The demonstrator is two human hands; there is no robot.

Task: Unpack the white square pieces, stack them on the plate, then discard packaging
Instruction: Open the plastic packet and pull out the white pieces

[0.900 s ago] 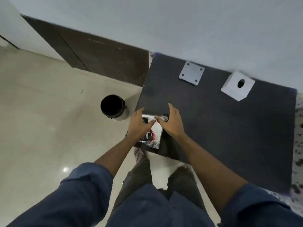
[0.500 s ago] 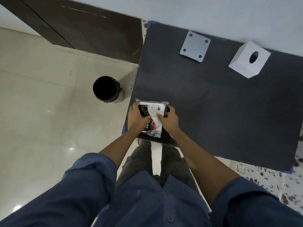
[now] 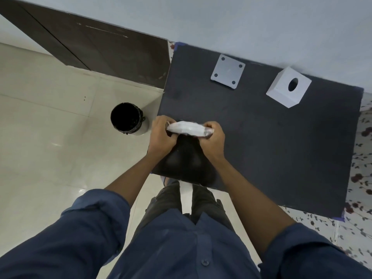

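Note:
A white plastic packet is held above the near left part of the black table. My left hand grips its left end and my right hand grips its right end, both with fingers closed. The packet is seen edge-on and its contents are hidden. A flat white square plate with a hole in each corner lies at the table's far edge, with nothing on it.
A white cube with a round hole in its top stands at the far right of the table. A black-lined round bin stands on the tiled floor just left of the table. A dark door panel is behind it.
Both hands have lifted the packet from the table's near edge and turned it from flat to edge-on. The grips have shifted to its two ends.

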